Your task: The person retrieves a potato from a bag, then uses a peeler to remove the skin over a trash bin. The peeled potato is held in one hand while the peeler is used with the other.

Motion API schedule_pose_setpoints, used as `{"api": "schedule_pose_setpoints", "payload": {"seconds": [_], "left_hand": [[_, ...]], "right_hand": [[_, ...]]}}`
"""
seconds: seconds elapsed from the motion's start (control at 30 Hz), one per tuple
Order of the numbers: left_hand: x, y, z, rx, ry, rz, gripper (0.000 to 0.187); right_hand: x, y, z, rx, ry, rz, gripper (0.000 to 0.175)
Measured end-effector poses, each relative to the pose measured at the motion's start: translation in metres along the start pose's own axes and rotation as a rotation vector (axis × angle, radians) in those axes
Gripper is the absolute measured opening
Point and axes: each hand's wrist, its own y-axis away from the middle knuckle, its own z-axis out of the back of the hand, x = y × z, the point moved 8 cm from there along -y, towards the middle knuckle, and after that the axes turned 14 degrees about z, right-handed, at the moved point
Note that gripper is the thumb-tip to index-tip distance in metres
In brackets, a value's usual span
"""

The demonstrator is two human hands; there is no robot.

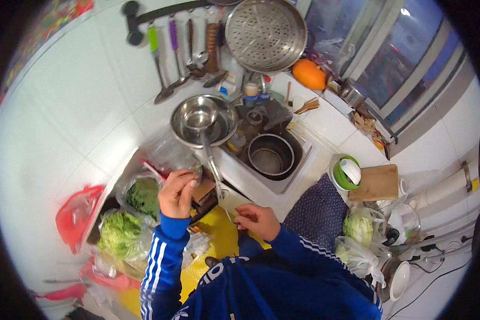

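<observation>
My left hand (pixel 178 194) is raised above the vegetables, its thumb and fingers pinching a small, dark, partly see-through object (pixel 197 172) that is too blurred to name. My right hand (pixel 260 221) is in front of the counter's edge, with thumb and forefinger close together; whether something thin is between them cannot be made out. Between and beyond the hands, the long metal handle (pixel 211 156) of a ladle slopes down from a stainless steel bowl (pixel 177 132). The ladle's round cup (pixel 200 115) rests inside that bowl.
Leafy lettuce (pixel 122 232) and dark greens (pixel 142 196) in plastic bags lie left. A black pot (pixel 271 155) stands in the hob area. Rightward are a dark patterned cloth (pixel 318 210), a green bowl (pixel 346 174), a wooden cutting board (pixel 374 183) and bagged cabbage (pixel 360 228). Utensils hang behind.
</observation>
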Motion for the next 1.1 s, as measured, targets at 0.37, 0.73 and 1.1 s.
{"api": "schedule_pose_setpoints", "payload": {"seconds": [0.37, 0.73, 1.1], "left_hand": [[0.060, -0.187, -0.334, 0.586, 0.346, 0.422, 0.017], [0.175, -0.340, -0.527, 0.141, 0.708, 0.942, 0.006], [0.238, -0.424, -0.569, -0.058, 0.230, 0.787, 0.002]], "right_hand": [[-0.066, -0.034, 0.196, -0.308, 0.008, -0.016, 0.026], [-0.103, -0.041, 0.313, -0.465, -0.027, -0.152, 0.028], [-0.134, -0.054, 0.346, -0.519, -0.079, -0.185, 0.028]]}}
